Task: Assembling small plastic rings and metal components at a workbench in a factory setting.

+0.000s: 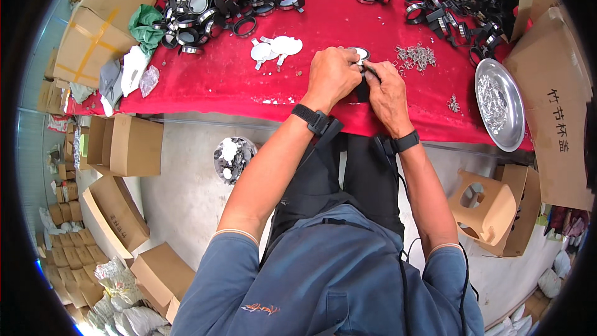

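Note:
Over the red-covered table, both my hands are closed around a small round cup lid [359,53] with a dark rim and a white face. My left hand [333,78] grips its left side. Between the fingers of my right hand [390,96] is a thin dark stick-like thing [371,70], angled against the lid; its kind is unclear. A dark strap or handle part hangs below the lid, partly hidden by my fingers. Left of my hands lie several white tabbed discs [286,46]. Small metal clips [416,57] are heaped to the right.
Black-and-silver lids [208,3] are piled at the far left, with more lids [448,22] at the far right. A steel dish [499,104] of metal pieces leans by a cardboard box [553,109]. Below stand a bin [234,160] and a tan plastic stool [484,205].

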{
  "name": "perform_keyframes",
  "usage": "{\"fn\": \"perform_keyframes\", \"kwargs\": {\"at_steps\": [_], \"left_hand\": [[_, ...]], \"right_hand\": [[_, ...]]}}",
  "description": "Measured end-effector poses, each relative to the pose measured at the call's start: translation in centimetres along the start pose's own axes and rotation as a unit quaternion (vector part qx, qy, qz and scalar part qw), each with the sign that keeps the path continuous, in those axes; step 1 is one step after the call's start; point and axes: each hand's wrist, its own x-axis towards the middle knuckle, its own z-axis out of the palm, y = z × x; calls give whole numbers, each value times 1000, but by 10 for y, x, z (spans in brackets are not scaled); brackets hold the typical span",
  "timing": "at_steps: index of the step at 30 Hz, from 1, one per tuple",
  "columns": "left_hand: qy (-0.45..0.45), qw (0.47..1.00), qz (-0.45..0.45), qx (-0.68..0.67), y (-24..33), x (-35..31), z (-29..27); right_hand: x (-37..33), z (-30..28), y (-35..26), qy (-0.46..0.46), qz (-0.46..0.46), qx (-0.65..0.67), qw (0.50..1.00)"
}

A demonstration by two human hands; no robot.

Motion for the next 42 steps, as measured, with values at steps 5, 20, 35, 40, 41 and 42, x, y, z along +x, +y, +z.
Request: {"fn": "perform_keyframes", "kwargs": {"at_steps": [5, 20, 35, 40, 41, 42], "left_hand": [[-89, 993, -75, -20, 6, -1, -13], [-61, 994, 3, -94, -10, -14, -1], [75, 992, 68, -70, -20, -16, 28], [66, 993, 77, -65, -25, -17, 21], [53, 994, 70, -64, -21, -15, 14], [39, 997, 54, -51, -23, -16, 11]], "right_hand": [[8, -19, -6, 19, 54, -51, 997], [24, -16, 11, -50, 143, -115, 982], [36, -6, -21, -104, 75, -318, 940], [26, 0, -17, -79, 46, -317, 944], [26, 0, -19, -74, 14, -295, 952], [22, -3, -20, -95, 14, -288, 953]]}}
